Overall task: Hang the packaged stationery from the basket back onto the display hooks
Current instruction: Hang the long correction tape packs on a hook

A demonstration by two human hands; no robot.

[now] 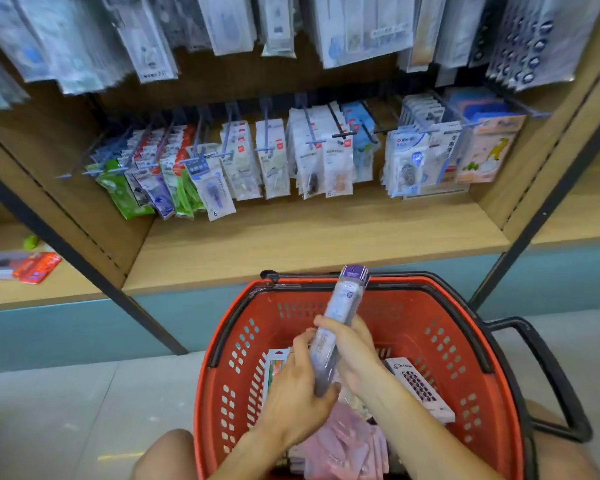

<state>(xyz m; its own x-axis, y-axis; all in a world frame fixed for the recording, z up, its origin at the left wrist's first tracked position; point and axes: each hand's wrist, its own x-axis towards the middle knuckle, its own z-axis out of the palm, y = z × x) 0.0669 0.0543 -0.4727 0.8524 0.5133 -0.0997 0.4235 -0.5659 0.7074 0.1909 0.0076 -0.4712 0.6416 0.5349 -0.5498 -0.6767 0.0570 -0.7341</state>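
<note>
The long purple packet [336, 327] is up out of the red basket [465, 344] and held over it, tilted with its purple header card toward the far shelf. My left hand [297, 389] grips the near, lower end, thumb wrapped under it, and my right hand [352, 351] closes around the middle from the right, its fingers [326, 322] curled over the packet's face. So I judge I am at the pick-up step, one packet in hand and not yet carried to a hook. The next move, as I see it, calls for finding the hole in the header card, choosing the matching row, and threading the card onto the tip of a hook without knocking the packets already hanging there. More stock lies in the basket: a pink pile [343, 445] near me, a dotted white box [420, 386] on the right, a packet with coloured stripes [276, 370] on the left. Beyond the basket runs a wooden shelf [309, 237], bare on top, and above it the display hooks [340, 135] hold rows of small packets; a higher row is blurred. The basket stands on a pale tiled floor [66, 393], between my knees, in a shop aisle.
</note>
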